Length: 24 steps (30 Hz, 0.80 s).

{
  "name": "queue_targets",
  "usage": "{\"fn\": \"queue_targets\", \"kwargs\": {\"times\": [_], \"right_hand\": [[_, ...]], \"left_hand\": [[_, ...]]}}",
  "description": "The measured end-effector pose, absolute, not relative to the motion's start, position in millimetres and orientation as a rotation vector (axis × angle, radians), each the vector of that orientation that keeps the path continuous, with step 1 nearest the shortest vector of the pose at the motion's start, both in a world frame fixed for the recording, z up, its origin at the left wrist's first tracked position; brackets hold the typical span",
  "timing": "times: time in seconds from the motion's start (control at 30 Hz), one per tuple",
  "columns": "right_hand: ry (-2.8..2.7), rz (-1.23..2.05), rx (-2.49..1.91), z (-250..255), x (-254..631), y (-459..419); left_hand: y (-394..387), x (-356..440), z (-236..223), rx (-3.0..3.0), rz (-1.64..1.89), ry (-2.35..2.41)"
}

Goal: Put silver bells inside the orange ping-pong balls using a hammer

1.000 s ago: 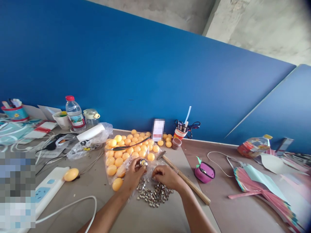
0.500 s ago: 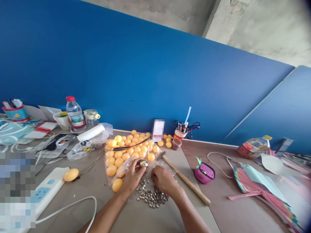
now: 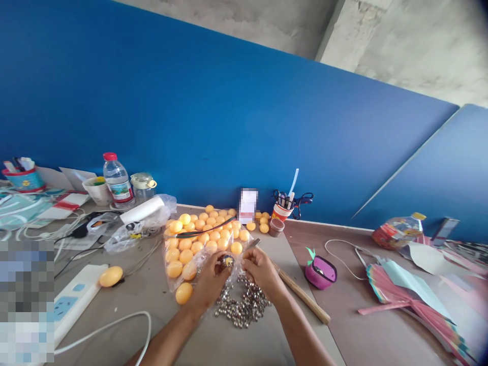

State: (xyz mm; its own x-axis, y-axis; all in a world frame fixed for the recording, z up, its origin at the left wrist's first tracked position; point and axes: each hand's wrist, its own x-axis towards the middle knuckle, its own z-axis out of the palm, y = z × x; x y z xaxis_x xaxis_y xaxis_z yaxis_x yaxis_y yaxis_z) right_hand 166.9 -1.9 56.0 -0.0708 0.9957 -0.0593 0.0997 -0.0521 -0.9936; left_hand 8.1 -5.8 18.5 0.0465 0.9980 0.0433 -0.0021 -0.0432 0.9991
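Note:
My left hand (image 3: 209, 280) is closed around a small ball (image 3: 227, 261), partly covered in shiny metal pieces with yellow-orange showing between them. Just right of it, my right hand (image 3: 260, 269) is pinched; anything between its fingertips is too small to make out. Below both hands lies a loose pile of shiny silver metal pieces (image 3: 244, 307) on the table. Beyond my left hand, a clear plastic bag holds many orange balls (image 3: 185, 256), and a single orange ball (image 3: 184, 293) rests near my left wrist. A wooden-handled hammer (image 3: 303, 295) lies beside my right hand, its head partly hidden.
A white power strip (image 3: 82, 295) and cable (image 3: 147, 330) lie at left. Along the blue partition (image 3: 229, 127) stand a water bottle (image 3: 119, 183), a phone-like object (image 3: 248, 206) and a pen cup (image 3: 282, 209). A purple pouch (image 3: 321, 272) and pink fan-shaped item (image 3: 404, 292) are at right.
My right hand has risen slightly from over the pile, its fingers turned up toward the ball. My left hand has shifted a little right and turned the ball.

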Motion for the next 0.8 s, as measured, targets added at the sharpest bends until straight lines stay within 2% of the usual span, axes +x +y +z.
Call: {"fn": "queue_targets", "kwargs": {"times": [0.27, 0.67, 0.8], "right_hand": [[-1.125, 1.598, -1.103, 67.5, 165.9, -6.5], [-1.457, 1.126, -1.280, 55.3, 155.3, -6.2], [-1.503, 1.112, -1.309, 52.4, 155.1, -5.9]], "left_hand": [[-7.4, 7.7, 21.2, 1.431, 1.182, 1.160], [-7.5, 8.0, 16.4, 1.525, 1.181, 1.195], [-8.8, 7.5, 19.5, 1.563, 1.171, 1.227]]}}
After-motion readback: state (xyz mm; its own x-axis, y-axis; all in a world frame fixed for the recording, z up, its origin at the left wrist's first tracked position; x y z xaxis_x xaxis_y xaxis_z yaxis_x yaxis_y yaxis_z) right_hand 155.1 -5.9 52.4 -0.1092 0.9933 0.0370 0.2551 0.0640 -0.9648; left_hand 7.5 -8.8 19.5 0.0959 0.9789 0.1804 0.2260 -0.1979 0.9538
